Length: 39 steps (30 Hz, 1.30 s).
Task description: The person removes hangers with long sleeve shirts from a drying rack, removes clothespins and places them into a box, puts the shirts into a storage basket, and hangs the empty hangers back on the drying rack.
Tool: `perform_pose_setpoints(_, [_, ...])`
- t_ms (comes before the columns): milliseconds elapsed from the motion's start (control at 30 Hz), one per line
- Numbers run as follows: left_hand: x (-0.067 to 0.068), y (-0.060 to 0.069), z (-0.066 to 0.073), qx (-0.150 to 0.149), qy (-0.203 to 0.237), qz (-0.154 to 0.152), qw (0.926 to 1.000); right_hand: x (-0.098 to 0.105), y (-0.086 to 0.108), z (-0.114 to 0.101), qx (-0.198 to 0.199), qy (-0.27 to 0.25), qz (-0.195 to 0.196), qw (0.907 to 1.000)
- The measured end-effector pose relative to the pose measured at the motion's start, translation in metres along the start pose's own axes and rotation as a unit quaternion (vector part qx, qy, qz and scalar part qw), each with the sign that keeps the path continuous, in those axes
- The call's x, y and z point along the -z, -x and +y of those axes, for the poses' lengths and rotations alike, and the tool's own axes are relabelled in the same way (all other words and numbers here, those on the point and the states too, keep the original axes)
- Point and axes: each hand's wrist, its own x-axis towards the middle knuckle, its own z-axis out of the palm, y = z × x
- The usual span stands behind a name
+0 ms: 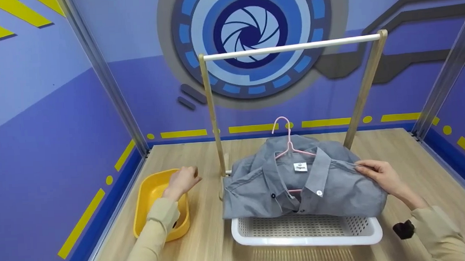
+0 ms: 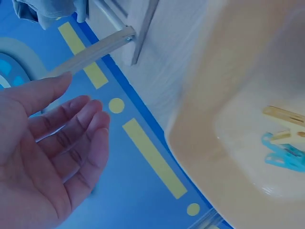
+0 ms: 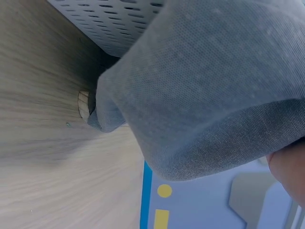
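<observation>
A: Starting with the head view, where is the grey shirt (image 1: 349,190)?

B: Spread over the rear part of a white basket (image 1: 308,241), which stands on the wooden table (image 1: 206,245). A pink hanger (image 1: 290,144) sits inside the collar, hook pointing up, well below the white bar (image 1: 291,48) of the rack behind.

A: And the hands?

B: The right hand (image 1: 381,175) pinches the cloth near the shoulder at the person's right. The left hand (image 1: 183,180) is over the edge of a yellow bin (image 1: 140,203), well apart from the shirt's collar.

A: What does the left wrist view tell about those fingers?

B: They are released: slightly bent, thumb apart from the fingertips, the palm bare. Inside the bin, beside that hand, lie a yellow clip (image 2: 286,117) and a blue clip (image 2: 288,156), close together.

A: Does the right wrist view confirm the pinch?

B: Only partly. Grey cloth fills most of it and hides nearly all the fingers; a bit of the hand shows against the fabric at the right edge, so from there alone I can't tell the grip. The basket's perforated wall is just beside the cloth, and a drooping corner hangs by a small wooden end (image 3: 84,105).
</observation>
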Motion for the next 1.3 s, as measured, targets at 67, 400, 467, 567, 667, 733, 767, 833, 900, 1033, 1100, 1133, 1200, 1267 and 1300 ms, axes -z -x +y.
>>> perform_pose_setpoints(67, [0.002,-0.003,0.004,-0.005,0.001,0.005,1.0000,0.000,0.000,0.000,0.002,0.000,0.002,1.0000])
perform_pose_setpoints(400, [0.004,-0.012,0.033,-0.068,0.001,0.021,0.9975,0.000,0.000,-0.001,0.004,-0.006,0.000,1.0000])
perform_pose_setpoints(467, [0.003,-0.012,0.039,-0.091,0.012,0.022,0.9955,-0.001,0.001,-0.001,0.004,-0.006,-0.003,1.0000])
perform_pose_setpoints(567, [0.002,-0.011,0.046,-0.126,0.047,0.007,0.9909,0.000,0.000,-0.003,0.003,-0.005,-0.006,1.0000])
perform_pose_setpoints(667, [0.000,-0.009,0.052,-0.161,0.089,-0.015,0.9829,0.001,0.000,-0.004,-0.001,-0.001,-0.007,1.0000])
perform_pose_setpoints(733, [-0.001,-0.008,0.055,-0.179,0.105,-0.031,0.9777,0.002,0.000,-0.005,-0.003,0.003,-0.009,1.0000])
perform_pose_setpoints(767, [-0.002,-0.007,0.056,-0.187,0.113,-0.039,0.9750,0.002,0.000,-0.005,-0.005,0.003,-0.009,0.9999])
perform_pose_setpoints(833, [-0.004,-0.005,0.057,-0.196,0.121,-0.054,0.9717,0.002,-0.001,-0.005,-0.005,0.001,-0.009,0.9999])
perform_pose_setpoints(900, [-0.006,-0.003,0.057,-0.201,0.120,-0.063,0.9701,0.002,-0.001,-0.005,-0.002,0.000,-0.009,1.0000])
perform_pose_setpoints(1033, [-0.014,-0.002,0.056,-0.219,0.130,-0.067,0.9647,0.001,-0.001,-0.004,0.007,-0.008,-0.007,0.9999])
perform_pose_setpoints(1100, [-0.019,-0.002,0.056,-0.234,0.138,-0.063,0.9604,0.000,-0.001,-0.001,0.008,-0.013,-0.002,0.9999])
perform_pose_setpoints(1133, [-0.022,-0.002,0.056,-0.242,0.141,-0.060,0.9580,0.000,-0.001,0.002,0.008,-0.014,0.000,0.9999])
perform_pose_setpoints(1200, [-0.027,-0.003,0.056,-0.258,0.149,-0.051,0.9534,0.000,0.000,0.009,0.008,-0.015,0.005,0.9998])
perform_pose_setpoints(1267, [-0.030,-0.004,0.057,-0.267,0.158,-0.040,0.9498,0.000,0.000,0.017,0.007,-0.014,0.010,0.9998])
perform_pose_setpoints(1300, [-0.031,-0.005,0.057,-0.271,0.165,-0.036,0.9477,0.001,0.000,0.021,0.008,-0.014,0.011,0.9998])
